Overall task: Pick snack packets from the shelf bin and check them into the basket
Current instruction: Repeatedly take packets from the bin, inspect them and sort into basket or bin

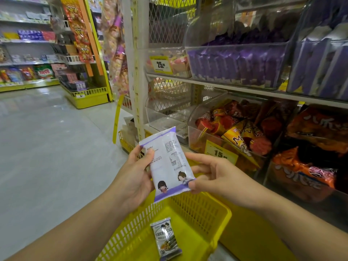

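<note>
A pale purple-and-white snack packet (168, 162) is held up in both hands above a yellow basket (203, 213), its printed back turned towards the camera. The packet is tilted, its upper sealed edge leaning left and away, its lower edge nearest the viewer. Small text panels are seen on its upper half and two cartoon figures near the bottom — the wording is too small to be read.

The left hand (134, 173) is closed on the packet's left side: the thumb is pressed on the front face, the fingers are wrapped behind. The right hand (211, 173) is pinched on the lower right corner, thumb and forefinger together on the purple seal, the remaining fingers curled beside the right edge. Both grips are thus clamped on the same packet.

A second packet (166, 239) is lying flat on the basket's floor, face up, with a white-and-purple wrapper and a picture of rolled snacks — it is well apart from the held one.

To the right, a shelf unit with clear plastic bins is seen. Purple packets (235, 63) are stacked in an upper bin, red and orange packets (235, 132) in the bin below, with yellow price tags (220, 152) on the bin fronts. A grey aisle floor (47, 138) stretches away on the left.
</note>
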Motion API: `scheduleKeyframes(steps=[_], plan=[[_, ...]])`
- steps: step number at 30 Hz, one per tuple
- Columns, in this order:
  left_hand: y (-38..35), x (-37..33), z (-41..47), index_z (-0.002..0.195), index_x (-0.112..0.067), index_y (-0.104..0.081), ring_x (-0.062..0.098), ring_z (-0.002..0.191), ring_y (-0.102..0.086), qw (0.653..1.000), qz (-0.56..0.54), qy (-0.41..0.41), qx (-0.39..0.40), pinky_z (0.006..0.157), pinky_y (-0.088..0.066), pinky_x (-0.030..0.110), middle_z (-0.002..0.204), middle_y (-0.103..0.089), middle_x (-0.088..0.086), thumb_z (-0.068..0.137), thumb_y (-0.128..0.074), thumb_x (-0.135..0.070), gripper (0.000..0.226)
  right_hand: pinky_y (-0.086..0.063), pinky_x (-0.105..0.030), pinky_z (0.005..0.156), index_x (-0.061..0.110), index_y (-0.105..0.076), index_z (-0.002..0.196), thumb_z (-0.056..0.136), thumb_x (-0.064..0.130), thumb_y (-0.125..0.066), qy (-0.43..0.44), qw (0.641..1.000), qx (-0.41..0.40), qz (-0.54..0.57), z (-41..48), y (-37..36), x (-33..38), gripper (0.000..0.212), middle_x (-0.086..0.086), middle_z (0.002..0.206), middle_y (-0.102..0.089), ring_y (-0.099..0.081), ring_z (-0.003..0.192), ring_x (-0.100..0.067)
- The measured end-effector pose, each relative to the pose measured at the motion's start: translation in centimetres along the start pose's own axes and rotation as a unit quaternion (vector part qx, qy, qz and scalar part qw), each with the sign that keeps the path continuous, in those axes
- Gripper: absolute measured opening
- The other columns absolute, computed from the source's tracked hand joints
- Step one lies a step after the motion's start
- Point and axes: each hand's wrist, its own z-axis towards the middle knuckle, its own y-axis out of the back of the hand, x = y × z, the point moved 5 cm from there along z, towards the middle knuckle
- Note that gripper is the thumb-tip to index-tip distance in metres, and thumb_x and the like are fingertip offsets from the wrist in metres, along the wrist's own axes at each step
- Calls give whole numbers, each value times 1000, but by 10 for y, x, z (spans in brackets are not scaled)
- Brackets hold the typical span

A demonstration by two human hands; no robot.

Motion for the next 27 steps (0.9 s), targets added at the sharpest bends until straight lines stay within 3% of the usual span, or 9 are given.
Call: scheduleKeyframes(steps=[5, 11, 13, 15, 20, 22, 25, 27], plan=[[-9, 0, -4, 131, -16, -50, 27, 90, -73, 999, -44, 12, 23, 58, -59, 46, 113, -71, 14, 98, -41, -2, 37, -55, -42, 87, 32, -45, 138, 79, 4, -75, 18, 994, -50, -94, 5, 2, -8, 72, -5, 109, -70, -69, 95, -29], [-26, -2, -14, 137, -15, -43, 29, 98, -70, 997, -53, -13, 50, 62, -60, 45, 120, -68, 14, 95, -40, 9, 49, -56, -24, 81, 52, -45, 125, 65, 19, -85, 47, 993, -66, -83, 8, -5, -19, 79, 11, 112, -67, -69, 93, -4], [-30, -2, -17, 139, -15, -40, 30, 101, -69, 997, -44, -20, 55, 70, -61, 47, 119, -67, 15, 94, -41, 11, 52, -52, -16, 79, 51, -43, 125, 62, 23, -86, 53, 994, -66, -74, 9, -8, -21, 80, 22, 113, -66, -66, 98, 2], [-33, -2, -20, 141, -16, -39, 33, 110, -65, 998, -25, -24, 53, 80, -58, 48, 125, -63, 17, 93, -40, 13, 56, -52, -17, 80, 48, -41, 128, 61, 27, -86, 54, 995, -55, -58, 11, -12, -23, 83, 26, 115, -63, -65, 101, 2], [-32, -3, -25, 140, -21, -41, 28, 110, -65, 998, 13, -37, 45, 78, -60, 43, 126, -64, 13, 95, -43, 10, 55, -53, -19, 75, 43, -39, 132, 63, 19, -88, 43, 997, -43, -42, 11, -13, -27, 88, 22, 114, -64, -68, 96, -6], [-29, -5, -24, 140, -25, -44, 25, 107, -68, 997, 35, -44, 44, 76, -61, 43, 125, -66, 8, 98, -44, 3, 51, -54, -21, 78, 41, -41, 132, 63, 20, -87, 38, 998, -42, -4, 11, -12, -26, 86, 13, 116, -67, -69, 97, -10], [-23, -5, -21, 145, -26, -38, 23, 97, -72, 998, 49, -29, 27, 64, -61, 38, 121, -67, 6, 100, -43, -3, 51, -56, -31, 82, 34, -52, 128, 74, 30, -78, 25, 994, -35, 96, 12, -10, -21, 60, -9, 115, -69, -69, 100, -21], [-20, -4, -20, 145, -26, -39, 20, 89, -74, 997, 69, -24, 18, 59, -59, 34, 115, -69, 4, 101, -44, -6, 49, -56, -41, 89, 24, -57, 124, 78, 30, -65, 11, 984, -33, 173, 13, -9, -20, 47, -12, 114, -70, -68, 104, -29]])
